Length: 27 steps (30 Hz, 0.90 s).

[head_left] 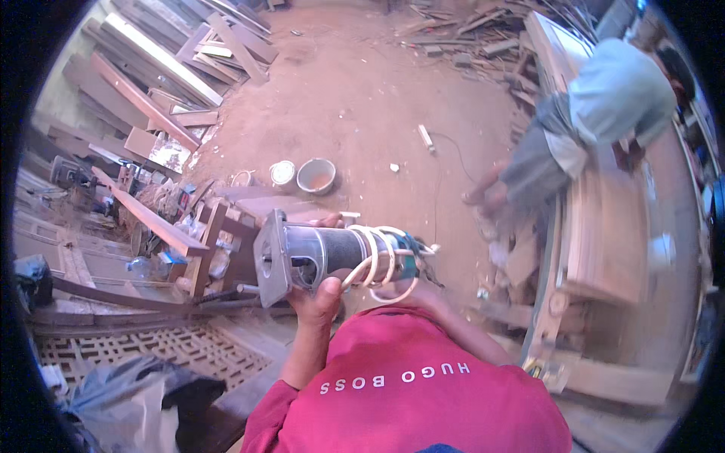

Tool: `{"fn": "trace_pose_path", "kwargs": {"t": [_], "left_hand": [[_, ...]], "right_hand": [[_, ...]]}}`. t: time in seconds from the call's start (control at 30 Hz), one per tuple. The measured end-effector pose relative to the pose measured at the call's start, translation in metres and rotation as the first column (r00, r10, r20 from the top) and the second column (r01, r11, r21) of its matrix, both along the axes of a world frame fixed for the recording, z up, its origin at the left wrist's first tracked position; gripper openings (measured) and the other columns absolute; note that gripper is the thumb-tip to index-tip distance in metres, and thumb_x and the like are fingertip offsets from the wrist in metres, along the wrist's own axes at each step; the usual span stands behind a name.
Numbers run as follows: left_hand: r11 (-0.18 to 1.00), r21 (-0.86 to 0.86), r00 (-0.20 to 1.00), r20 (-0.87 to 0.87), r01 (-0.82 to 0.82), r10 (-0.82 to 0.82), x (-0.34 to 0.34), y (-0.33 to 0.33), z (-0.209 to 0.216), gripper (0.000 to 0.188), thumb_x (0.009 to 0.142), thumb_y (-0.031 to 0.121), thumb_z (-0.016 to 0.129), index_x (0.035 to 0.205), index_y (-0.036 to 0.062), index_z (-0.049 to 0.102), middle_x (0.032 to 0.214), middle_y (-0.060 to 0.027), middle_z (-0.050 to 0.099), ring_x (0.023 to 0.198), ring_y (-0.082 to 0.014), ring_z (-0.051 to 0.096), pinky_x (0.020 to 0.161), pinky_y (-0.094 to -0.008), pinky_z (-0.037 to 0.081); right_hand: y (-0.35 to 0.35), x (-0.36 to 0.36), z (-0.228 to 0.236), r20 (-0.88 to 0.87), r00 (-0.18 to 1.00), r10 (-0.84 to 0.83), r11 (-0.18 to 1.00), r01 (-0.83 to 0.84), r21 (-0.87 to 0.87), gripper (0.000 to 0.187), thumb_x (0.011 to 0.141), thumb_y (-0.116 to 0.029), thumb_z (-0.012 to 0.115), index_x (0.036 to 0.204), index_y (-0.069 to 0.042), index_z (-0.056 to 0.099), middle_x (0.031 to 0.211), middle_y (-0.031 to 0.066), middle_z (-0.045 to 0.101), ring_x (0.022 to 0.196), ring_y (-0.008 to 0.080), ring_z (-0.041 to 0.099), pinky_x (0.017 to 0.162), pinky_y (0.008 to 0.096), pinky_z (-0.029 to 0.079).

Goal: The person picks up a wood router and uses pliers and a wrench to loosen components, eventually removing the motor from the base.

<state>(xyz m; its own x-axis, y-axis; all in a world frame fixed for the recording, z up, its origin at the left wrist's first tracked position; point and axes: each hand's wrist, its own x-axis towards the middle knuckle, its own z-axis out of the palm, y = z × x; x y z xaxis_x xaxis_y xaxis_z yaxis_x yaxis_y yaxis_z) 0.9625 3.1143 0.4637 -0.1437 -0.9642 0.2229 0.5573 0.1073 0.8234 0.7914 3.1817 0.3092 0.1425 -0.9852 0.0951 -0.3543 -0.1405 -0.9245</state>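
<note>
A trim router [338, 251] lies sideways in front of my chest, its square grey base plate [269, 259] facing left. My left hand [316, 298] is closed round the clear and dark body next to the base, with the thumb on the near side and fingertips showing over the far side. A cream power cord [371, 260] is wound in several loops round the motor housing. At the teal rear end [408, 260], my right hand [394, 290] supports the tool from below, its fingers mostly hidden by the housing and cord.
Wooden boards [151, 98] lean at the left. A grey bucket [316, 176] and a white lidded tub [282, 173] stand on the dirt floor, near a white power strip [426, 138]. Another person [604, 98] bends over a workbench with a wooden panel [610, 234] at the right.
</note>
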Motion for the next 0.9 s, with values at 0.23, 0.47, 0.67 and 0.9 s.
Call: {"fn": "trace_pose_path", "kwargs": {"t": [0.23,0.47,0.67,0.9], "left_hand": [[0.919,-0.323,0.809,0.464,-0.225,0.361,-0.091,-0.188,-0.016,0.086,0.070,0.008,0.083,0.143,-0.0001,0.038,0.134,-0.0156,0.052,0.130,-0.0287,0.050,0.109,-0.0425,0.041],[0.948,0.132,0.950,-0.077,-0.291,0.302,-0.139,-0.358,-0.004,0.088,0.070,0.028,0.079,0.142,0.0007,0.038,0.136,-0.0191,0.051,0.128,-0.0369,0.052,0.110,-0.0536,0.041],[0.948,-0.043,0.913,-0.286,-0.315,0.290,-0.198,-0.562,-0.015,0.093,0.073,0.038,0.084,0.145,0.0045,0.035,0.141,-0.0161,0.047,0.135,-0.0363,0.045,0.117,-0.0568,0.032],[0.907,-0.252,0.901,0.193,-0.338,0.389,-0.213,-0.801,0.009,0.092,0.071,0.023,0.088,0.143,0.0050,0.035,0.139,-0.0145,0.047,0.135,-0.0321,0.044,0.114,-0.0490,0.038]], "right_hand": [[-0.210,-0.165,0.048,0.268,0.934,0.237,0.867,-0.328,0.375,0.025,0.088,-0.027,0.075,0.098,-0.004,0.070,0.077,0.0036,0.066,0.073,0.0149,0.061,0.068,0.0336,0.051],[-0.480,-0.271,0.030,-0.068,0.997,-0.037,0.983,0.049,0.175,0.023,0.090,-0.020,0.069,0.106,-0.004,0.067,0.090,0.0073,0.071,0.083,0.0217,0.065,0.073,0.0381,0.052],[-0.633,-0.222,-0.014,0.036,0.935,0.352,0.907,-0.331,-0.259,0.030,0.086,-0.024,0.074,0.108,-0.004,0.069,0.093,0.0099,0.070,0.089,0.0225,0.065,0.082,0.0388,0.051],[-0.845,-0.309,0.078,0.217,0.932,0.290,0.923,-0.332,0.194,0.030,0.087,-0.030,0.075,0.096,-0.001,0.072,0.084,0.0066,0.071,0.076,0.0119,0.063,0.066,0.0313,0.049]]}}
